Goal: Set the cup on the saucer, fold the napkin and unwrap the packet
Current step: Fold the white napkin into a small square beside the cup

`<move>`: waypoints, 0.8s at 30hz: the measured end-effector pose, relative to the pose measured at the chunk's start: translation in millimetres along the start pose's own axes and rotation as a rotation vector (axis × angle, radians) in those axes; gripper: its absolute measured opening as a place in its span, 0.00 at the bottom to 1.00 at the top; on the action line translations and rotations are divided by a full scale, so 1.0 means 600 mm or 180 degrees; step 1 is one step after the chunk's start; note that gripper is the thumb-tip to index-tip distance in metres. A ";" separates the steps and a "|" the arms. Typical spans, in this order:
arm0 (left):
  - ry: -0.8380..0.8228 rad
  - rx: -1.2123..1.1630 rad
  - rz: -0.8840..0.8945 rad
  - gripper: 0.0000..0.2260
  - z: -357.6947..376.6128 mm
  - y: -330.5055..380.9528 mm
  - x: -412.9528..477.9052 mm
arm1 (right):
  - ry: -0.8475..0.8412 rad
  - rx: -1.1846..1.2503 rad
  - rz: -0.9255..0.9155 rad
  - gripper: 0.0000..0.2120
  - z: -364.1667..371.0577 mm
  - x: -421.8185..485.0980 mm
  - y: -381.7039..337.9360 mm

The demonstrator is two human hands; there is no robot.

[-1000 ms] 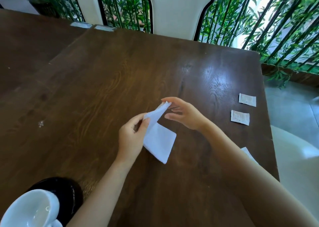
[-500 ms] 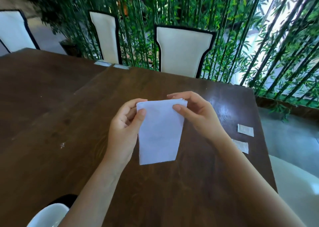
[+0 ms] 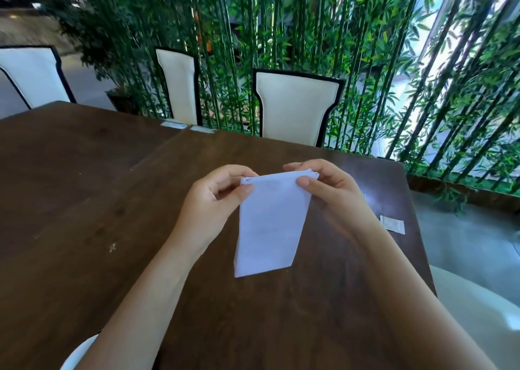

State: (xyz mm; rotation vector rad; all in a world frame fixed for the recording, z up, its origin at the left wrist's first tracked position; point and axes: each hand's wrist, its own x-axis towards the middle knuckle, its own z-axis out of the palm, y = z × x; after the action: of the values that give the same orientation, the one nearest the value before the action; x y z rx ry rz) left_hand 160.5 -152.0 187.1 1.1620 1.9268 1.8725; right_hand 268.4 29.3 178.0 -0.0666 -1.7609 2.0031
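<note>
A white napkin (image 3: 270,226), folded into a tall rectangle, hangs in the air above the dark wooden table (image 3: 84,200). My left hand (image 3: 213,203) pinches its top left corner and my right hand (image 3: 334,192) pinches its top right corner. A small white packet (image 3: 392,224) lies flat on the table near the right edge, just past my right wrist. At the bottom left a sliver of the white cup (image 3: 78,352) shows behind my left forearm. The saucer is out of view.
A cream chair with a black frame (image 3: 295,105) stands at the table's far side, two more chairs (image 3: 180,85) to the left. Bamboo plants fill the background. A pale chair seat (image 3: 472,307) sits off the table's right edge. Two small labels (image 3: 185,125) lie at the far edge.
The napkin went from lying partly on the table to being held up flat by its top corners. The view tilted upward, so the cup and saucer slid almost out at the bottom.
</note>
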 end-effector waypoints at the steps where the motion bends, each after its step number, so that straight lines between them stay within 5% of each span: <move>1: -0.0013 0.0002 0.0051 0.06 0.002 0.006 0.001 | -0.0023 0.0141 0.0080 0.06 0.000 -0.001 -0.004; 8: -0.0113 0.0195 0.0263 0.08 0.009 0.035 0.003 | -0.0011 0.0296 -0.0046 0.07 -0.008 -0.010 -0.028; 16: 0.0095 0.0646 0.0126 0.08 0.011 0.037 -0.009 | 0.0095 -0.1341 -0.0523 0.12 -0.009 -0.028 -0.040; 24: 0.0054 0.0504 -0.0025 0.07 0.009 0.034 -0.020 | 0.0256 -0.0579 0.0089 0.07 0.000 -0.039 -0.028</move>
State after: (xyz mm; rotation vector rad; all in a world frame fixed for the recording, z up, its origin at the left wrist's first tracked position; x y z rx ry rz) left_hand 179.6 -158.3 200.7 1.1836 2.1186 1.7581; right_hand 294.7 21.7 187.6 -0.2282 -1.8951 1.8278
